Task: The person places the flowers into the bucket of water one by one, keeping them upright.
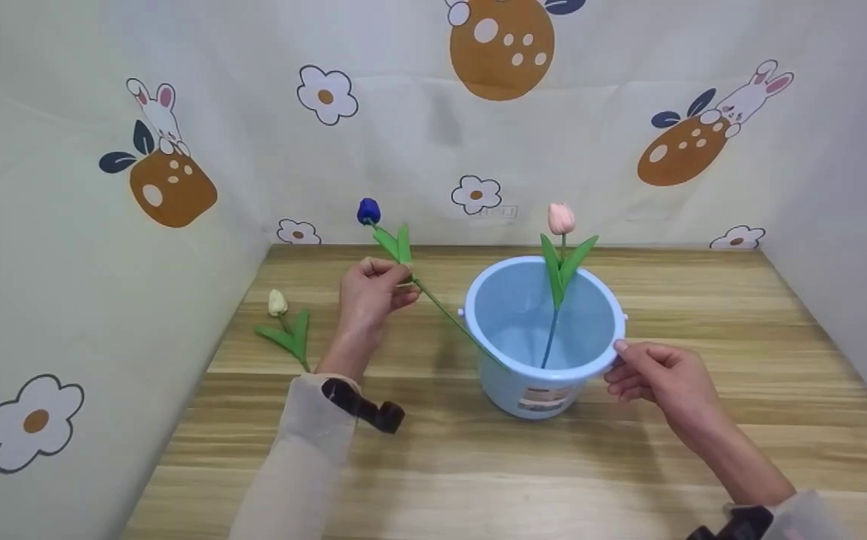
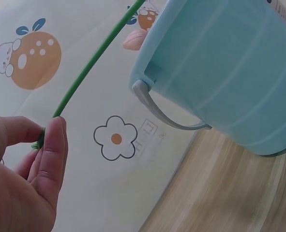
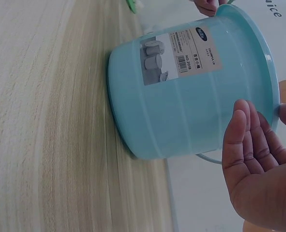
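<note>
My left hand (image 1: pixel 402 282) pinches the green stem of a blue tulip (image 1: pixel 368 211) just below its leaves and holds it slanted. The stem's lower end reaches the left rim of a light blue plastic bucket (image 1: pixel 510 390). In the left wrist view my thumb and finger (image 2: pixel 53 140) squeeze that stem (image 2: pixel 94 60) beside the bucket (image 2: pixel 230 72). A pink tulip (image 1: pixel 561 218) stands upright inside the bucket. My right hand (image 1: pixel 621 364) holds the bucket's right rim, thumb on top and fingers against the outer wall (image 3: pixel 181 121).
A white tulip (image 1: pixel 277 302) lies on the wooden table (image 1: pixel 703 315) at the left, near the wall. Patterned cloth walls (image 1: pixel 433 135) close in the back and both sides. The bucket's handle (image 2: pixel 157 108) hangs down its side.
</note>
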Tool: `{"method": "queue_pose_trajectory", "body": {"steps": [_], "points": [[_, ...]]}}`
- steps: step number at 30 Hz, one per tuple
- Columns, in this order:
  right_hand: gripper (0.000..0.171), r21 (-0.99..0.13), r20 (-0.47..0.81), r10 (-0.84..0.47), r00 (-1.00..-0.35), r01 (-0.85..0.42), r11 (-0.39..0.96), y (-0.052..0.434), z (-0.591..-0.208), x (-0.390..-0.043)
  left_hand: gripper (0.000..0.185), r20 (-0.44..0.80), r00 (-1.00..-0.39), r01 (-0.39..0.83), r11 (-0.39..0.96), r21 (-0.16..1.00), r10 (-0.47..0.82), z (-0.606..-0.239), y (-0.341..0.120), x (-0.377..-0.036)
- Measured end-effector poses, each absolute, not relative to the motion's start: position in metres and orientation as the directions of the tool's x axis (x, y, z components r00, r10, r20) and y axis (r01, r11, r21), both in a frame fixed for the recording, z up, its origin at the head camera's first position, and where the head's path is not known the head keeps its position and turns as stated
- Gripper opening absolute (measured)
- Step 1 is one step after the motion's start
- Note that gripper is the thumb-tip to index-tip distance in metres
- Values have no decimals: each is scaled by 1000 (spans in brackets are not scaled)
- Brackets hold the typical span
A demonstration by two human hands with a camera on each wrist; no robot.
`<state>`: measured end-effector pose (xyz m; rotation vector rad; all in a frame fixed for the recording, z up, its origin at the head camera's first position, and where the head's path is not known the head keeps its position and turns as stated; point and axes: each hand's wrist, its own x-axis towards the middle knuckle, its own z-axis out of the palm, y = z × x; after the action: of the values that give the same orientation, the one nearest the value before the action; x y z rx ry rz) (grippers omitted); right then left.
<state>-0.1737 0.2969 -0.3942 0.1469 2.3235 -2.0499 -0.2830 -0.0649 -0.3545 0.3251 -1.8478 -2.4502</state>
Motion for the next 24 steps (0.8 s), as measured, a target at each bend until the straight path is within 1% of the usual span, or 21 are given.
{"method": "queue_pose_trajectory", "body": {"steps": [6, 12, 24], "points": [[30, -988, -89, 42, -995, 94, 121, 297, -395, -174, 9, -141, -973, -84, -292, 953, -181, -353, -62, -283], [31, -990, -92, 53, -994, 97, 99, 296, -396, -174, 9, -117, -976, -60, -295, 954, -182, -352, -59, -283], [29, -988, -104, 48, -993, 109, 113, 297, -395, -174, 10, -103, -977, -47, -279, 959, -189, -351, -54, -284]]}}
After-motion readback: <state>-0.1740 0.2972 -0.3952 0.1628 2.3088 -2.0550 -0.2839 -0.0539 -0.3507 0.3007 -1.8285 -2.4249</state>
